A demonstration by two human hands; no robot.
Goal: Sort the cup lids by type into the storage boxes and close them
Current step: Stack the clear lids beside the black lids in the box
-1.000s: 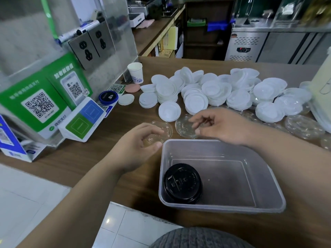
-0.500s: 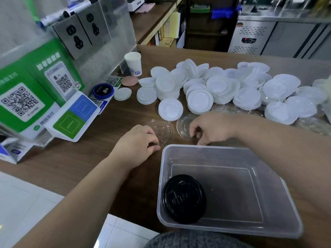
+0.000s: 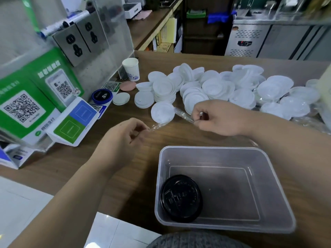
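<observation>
1. The clear storage box (image 3: 215, 148) sits near and to the right on the wooden counter (image 3: 71, 167). It is open, with a single black lid (image 3: 180, 198) in its near-left corner. No cover for it is in view.
2. The left hand (image 3: 123, 138) pinches the rim of a clear lid (image 3: 158, 125) between thumb and curled fingers, beyond the box's far-left corner.
3. The right hand (image 3: 220, 119) pinches a second clear lid (image 3: 182, 114), tilted edge-on.
4. The heap of white lids (image 3: 215, 86) lies unsorted across the far side.
5. The sorting looks barely begun: almost every lid is still outside the box, and the closing is still to do.
</observation>
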